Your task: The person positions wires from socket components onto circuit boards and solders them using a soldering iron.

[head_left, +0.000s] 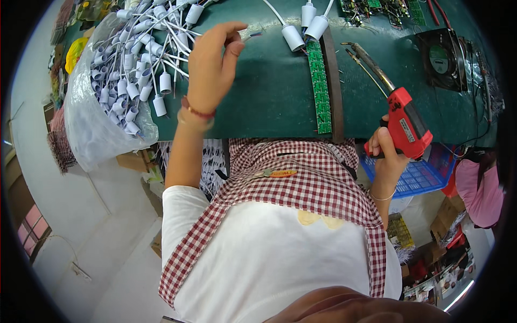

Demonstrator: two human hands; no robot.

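Observation:
My right hand [389,148] is wrapped round the handle of a red soldering gun [405,121]. The gun's long metal tip and thin feed tube point up and left over the table, apart from the boards. Over the table on the left, my left hand [212,62] has its fingers curled in a pinch; thin wire ends [253,35] stick out past the fingertips. Right of that hand, a strip of small green circuit boards [318,89] lies along a dark bar [333,89]. White cylindrical lamp holders [292,37] with white cables rest at its far end.
A clear plastic bag [86,129] with a heap of white cabled holders [129,81] fills the table's left side. At the far right stand a black fan [441,59] and cables. Wired circuit boards [371,8] lie at the back. A blue crate [417,180] sits below the table edge.

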